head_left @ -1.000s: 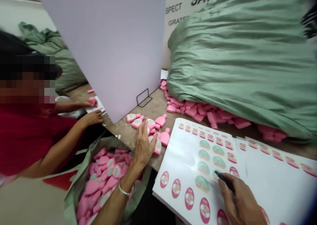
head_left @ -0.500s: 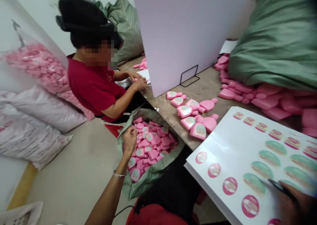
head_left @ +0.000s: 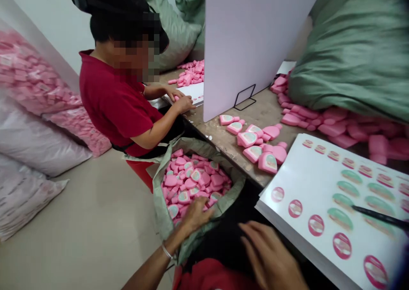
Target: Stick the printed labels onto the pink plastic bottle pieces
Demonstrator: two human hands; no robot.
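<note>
My left hand (head_left: 195,216), a bracelet on its wrist, is over the near rim of a green sack (head_left: 230,198). Its fingers are loosely bent and apart, with nothing visible in them. Inside the sack are many pink bottle-shaped pieces (head_left: 191,183), several with green-and-white labels. My right hand (head_left: 271,254) is in front of my lap, open, fingers stretched towards the sack. Beside it on the table lies a stack of sticker sheets (head_left: 297,175) with round pink and green oval stickers. A black pen (head_left: 378,214) lies across the top sheet.
Labelled pink pieces (head_left: 247,139) lie along the table edge (head_left: 230,153). A pale divider panel (head_left: 243,47) stands on a wire foot. Behind the sheets, a large green sack (head_left: 351,55) rests on more pink pieces. A co-worker (head_left: 115,98) sits at left, near filled bags (head_left: 35,77).
My left hand has moved right and nearer to me across the sack. My right hand has left the pen on the sheets and come towards my lap. The view has shifted slightly.
</note>
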